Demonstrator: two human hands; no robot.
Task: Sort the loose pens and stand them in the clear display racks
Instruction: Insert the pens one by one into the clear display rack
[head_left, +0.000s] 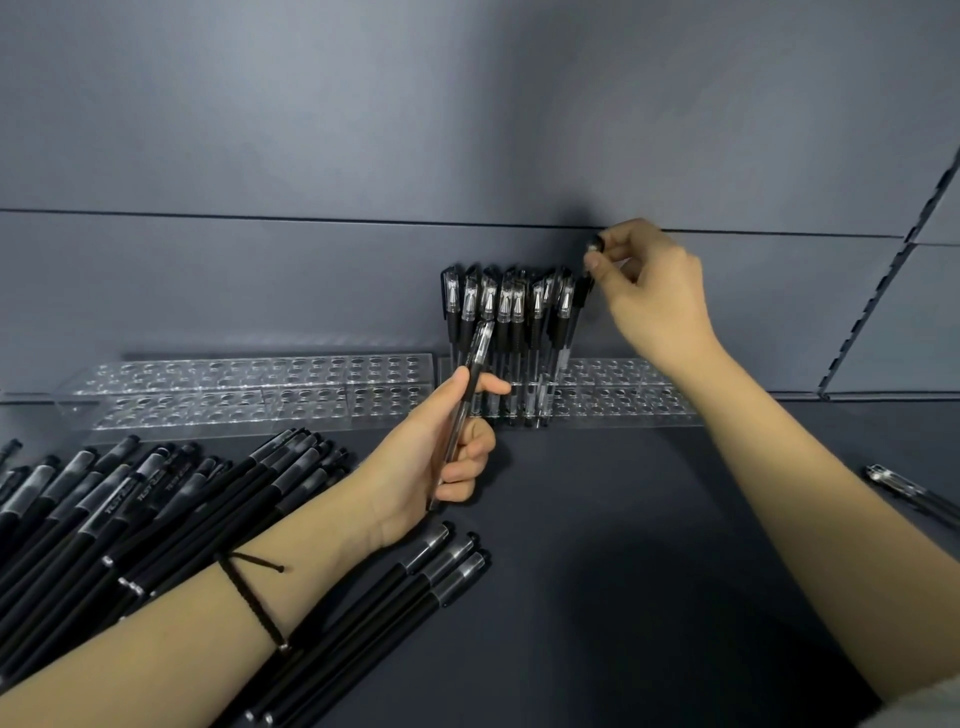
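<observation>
Two clear racks with round holes stand along the back wall, the left rack (249, 387) and the right rack (623, 397). Several clear-capped black pens (506, 322) stand upright at the left end of the right rack. My right hand (652, 291) pinches the cap of a black pen (586, 288) at the right edge of that cluster. My left hand (447, 457) grips one clear-barrelled pen (470, 387), tilted, cap up, just in front of the standing pens. A big heap of matte black loose pens (130, 499) lies at the left.
Three more black pens (415, 587) lie under my left forearm. A few clear pens (909, 491) rest at the right edge of the dark table. A grey wall panel rises behind the racks, with a slotted metal upright (883, 291) at the right.
</observation>
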